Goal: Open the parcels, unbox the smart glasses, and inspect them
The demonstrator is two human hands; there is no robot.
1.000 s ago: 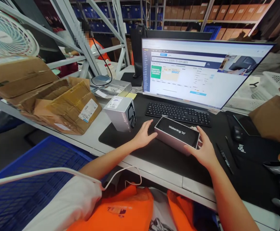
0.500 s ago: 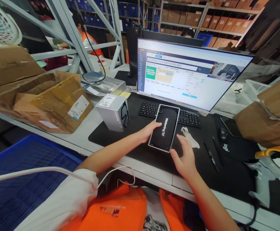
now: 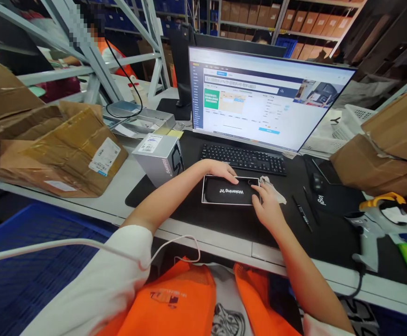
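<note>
A shallow white-rimmed box [image 3: 210, 203] lies sideways on the black desk mat. Inside it is a flat black case [image 3: 220, 190] lettered "Wakening", which reads upside down from here. My left hand [image 3: 220, 170] curls over the far side of the box, its thumb on the case; its other fingers are partly hidden. At the right end, my right hand [image 3: 268, 203] has its index finger over the rim and its thumb at the near corner. Beyond that hand lies crumpled white tissue [image 3: 276, 192]. A silver carton [image 3: 157, 161] stands left of the box.
Behind are a keyboard [image 3: 245, 157] and a lit monitor [image 3: 259, 100]. Pens [image 3: 303, 213], a mouse [image 3: 317, 183] and a scanner [image 3: 367, 238] lie right. Cardboard boxes [image 3: 59, 149] flank the desk. A blue crate [image 3: 42, 270] sits lower left; a white cable [image 3: 66, 242] crosses my left arm.
The box has turned from upright to sideways, uncovering the keyboard. My left hand has moved from its left edge to its far side. My right hand has come onto its right end.
</note>
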